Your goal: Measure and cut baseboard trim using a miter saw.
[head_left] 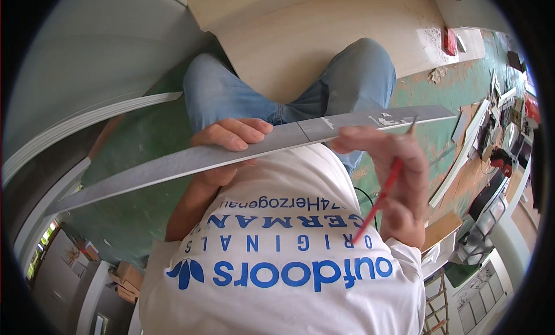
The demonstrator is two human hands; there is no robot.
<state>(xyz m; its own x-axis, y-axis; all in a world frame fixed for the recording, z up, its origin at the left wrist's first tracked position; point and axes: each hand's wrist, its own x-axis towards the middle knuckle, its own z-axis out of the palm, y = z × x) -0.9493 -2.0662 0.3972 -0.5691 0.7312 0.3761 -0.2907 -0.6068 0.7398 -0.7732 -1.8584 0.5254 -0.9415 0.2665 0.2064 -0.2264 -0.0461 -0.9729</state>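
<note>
A long, thin grey strip (173, 157) with a pale edge lies slantwise across my lap. My left hand (231, 137) grips it near the middle, fingers on top and the thumb side beneath. Right of those fingers, a dark line crosses the strip's face. Pale torn patches (384, 120) mark the surface further right. My right hand (402, 167), slightly blurred, is closed round a red pencil (381, 199) whose tip points up and away from me. Its forefinger reaches toward the strip's near edge; whether it touches cannot be made out.
A pale wooden panel (283, 52) stands before my knees, with a red box (449, 41) at its right end. On the green floor (422, 98) at right lie offcuts, long white strips (459, 153) and a red-and-black tool (500, 160). Cardboard boxes (128, 279) sit lower left.
</note>
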